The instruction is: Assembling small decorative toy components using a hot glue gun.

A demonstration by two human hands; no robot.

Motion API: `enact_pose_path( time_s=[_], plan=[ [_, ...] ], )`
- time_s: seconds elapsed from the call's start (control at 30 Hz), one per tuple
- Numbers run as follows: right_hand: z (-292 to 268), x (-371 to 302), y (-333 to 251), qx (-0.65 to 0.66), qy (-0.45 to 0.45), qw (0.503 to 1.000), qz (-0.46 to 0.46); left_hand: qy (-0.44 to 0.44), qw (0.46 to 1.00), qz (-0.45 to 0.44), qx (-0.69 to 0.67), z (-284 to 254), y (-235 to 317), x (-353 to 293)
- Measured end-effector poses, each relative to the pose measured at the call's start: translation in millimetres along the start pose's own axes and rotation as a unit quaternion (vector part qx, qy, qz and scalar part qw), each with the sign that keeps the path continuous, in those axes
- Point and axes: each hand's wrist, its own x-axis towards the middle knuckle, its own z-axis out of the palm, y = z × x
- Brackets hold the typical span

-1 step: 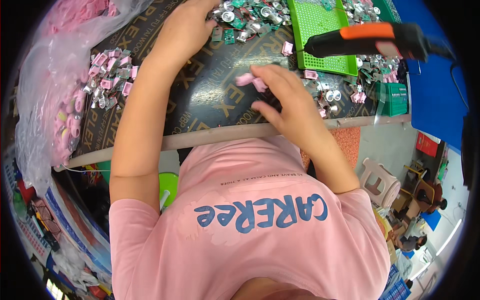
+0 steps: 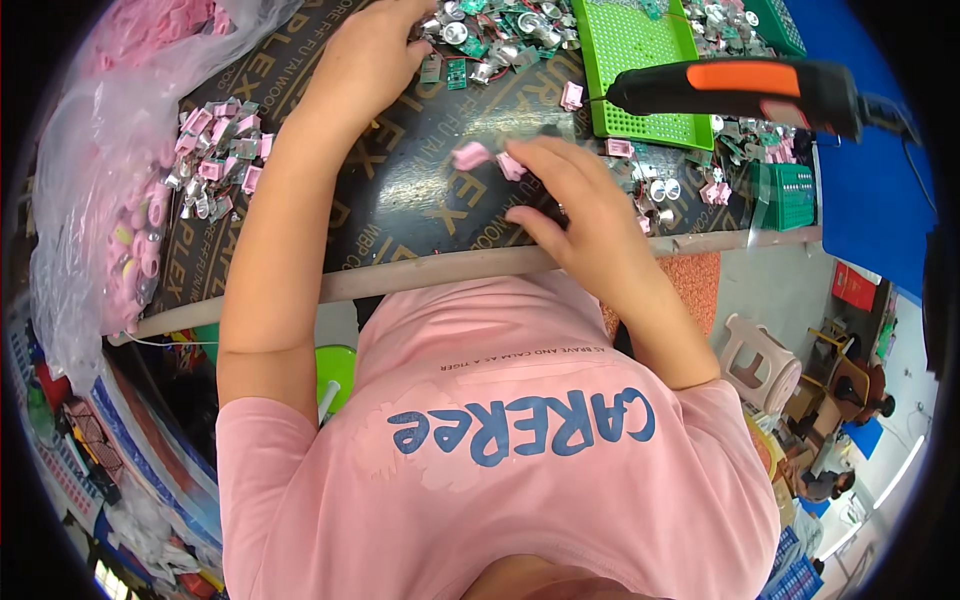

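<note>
R grip (image 2: 590, 205) spread at blocky pink plastic pcs (image 2: 511, 167); L grip (image 2: 367, 62), can't tell.

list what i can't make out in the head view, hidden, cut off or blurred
All in the head view:
- Left hand: fingertips cut off by the top edge; any grip is unseen.
- Right hand: some fingers hidden behind the hand itself.
- Pink piece: blurred, detail lost.
- Heap of parts: far side cut off by the top edge.
</note>
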Motion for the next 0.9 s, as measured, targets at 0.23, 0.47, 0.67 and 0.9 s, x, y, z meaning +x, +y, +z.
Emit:
enact_pose_path(
  time_s=[0.23,0.47,0.67,0.9],
  plan=[
    [-42,-32,33,-0.265,0.004,0.958,0.110,-0.135,0.949,-0.140,-0.249,3,-5,-11],
    [-13,-23,41,-0.234,0.006,0.970,0.065,-0.053,0.889,-0.194,-0.411,-30,34,-12],
    [1,-8,10,0.077,0.111,0.983,0.124,-0.106,0.989,0.005,-0.103,-48,43,-55],
    [11,2,-3,0.380,0.028,0.918,0.108,-0.050,0.975,0.033,-0.215,-23,81,-93]
  ],
)
